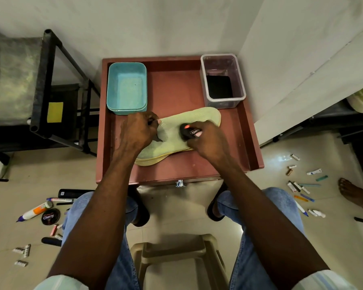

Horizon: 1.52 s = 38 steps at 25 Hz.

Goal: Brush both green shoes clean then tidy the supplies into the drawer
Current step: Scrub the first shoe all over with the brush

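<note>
Right hand (205,136) gripping brush (190,132)

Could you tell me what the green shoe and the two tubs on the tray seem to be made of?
Green shoe: knitted fabric, matte, fine weave texture, over a paler, probably rubbery sole. Teal tub: opaque matte plastic, likely. Clear tub: see-through plastic, slightly glossy rim.

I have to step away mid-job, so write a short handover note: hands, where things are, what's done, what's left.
Left hand grips the collar of the green shoe, which lies on its side on the red tray.
Right hand holds the black brush against the shoe's upper.
Teal tub and clear container stand at the tray's back corners.
Done: brushing of this shoe is under way.
Left: finish it, brush the second shoe (not on the tray), then tidy supplies into the drawer.
</note>
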### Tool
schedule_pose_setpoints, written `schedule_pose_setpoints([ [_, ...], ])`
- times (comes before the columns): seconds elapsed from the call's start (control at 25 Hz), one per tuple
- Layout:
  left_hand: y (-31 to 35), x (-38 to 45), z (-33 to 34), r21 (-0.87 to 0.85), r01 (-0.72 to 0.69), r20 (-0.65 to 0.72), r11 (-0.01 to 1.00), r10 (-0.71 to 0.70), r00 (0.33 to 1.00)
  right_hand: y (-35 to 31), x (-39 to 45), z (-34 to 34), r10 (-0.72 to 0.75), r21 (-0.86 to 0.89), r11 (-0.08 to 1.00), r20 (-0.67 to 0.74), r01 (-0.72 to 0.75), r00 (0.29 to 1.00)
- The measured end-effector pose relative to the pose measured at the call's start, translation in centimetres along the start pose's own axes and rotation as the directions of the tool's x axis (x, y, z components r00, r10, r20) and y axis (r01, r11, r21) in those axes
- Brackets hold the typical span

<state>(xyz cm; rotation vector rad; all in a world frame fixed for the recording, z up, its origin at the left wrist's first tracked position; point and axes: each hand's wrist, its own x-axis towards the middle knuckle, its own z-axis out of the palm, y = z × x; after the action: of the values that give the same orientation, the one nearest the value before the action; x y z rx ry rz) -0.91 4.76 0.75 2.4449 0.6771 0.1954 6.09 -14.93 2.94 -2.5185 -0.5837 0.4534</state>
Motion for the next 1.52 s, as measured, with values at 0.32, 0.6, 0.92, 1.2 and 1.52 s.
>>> schedule_pose_setpoints([
  [0.32, 0.2, -0.1, -0.1, 0.022, 0.0, -0.018, 1.0, 0.0, 1.0, 0.0, 0.0, 0.5, -0.066, -0.07, 0.995, -0.018, 0.064, 0.998],
  [0.6, 0.3, -0.1, -0.3, 0.02, 0.003, -0.039, 1.0, -0.002, 0.999, -0.1, -0.4, 1.2, -0.174, 0.01, 0.985, 0.062, 0.174, 0.983],
  [0.92, 0.3, 0.0, -0.2, 0.019, -0.003, -0.033, 1.0, 0.004, 0.999, 0.1, -0.5, 2.2, -0.165, -0.073, 0.985, -0.102, 0.158, 0.981],
  [1.2, 0.6, -0.4, -0.4, 0.036, -0.032, -0.023, 0.999, 0.033, 0.999, -0.5, 1.2, 1.9, -0.021, 0.065, 0.997, -0.315, 0.044, 0.949],
  [1.52, 0.8, -1.0, -0.6, 0.014, -0.067, -0.016, 0.998, 0.067, 0.998, -2.1, 2.6, 1.9, -0.088, 0.053, 0.993, -0.232, 0.103, 0.969],
])
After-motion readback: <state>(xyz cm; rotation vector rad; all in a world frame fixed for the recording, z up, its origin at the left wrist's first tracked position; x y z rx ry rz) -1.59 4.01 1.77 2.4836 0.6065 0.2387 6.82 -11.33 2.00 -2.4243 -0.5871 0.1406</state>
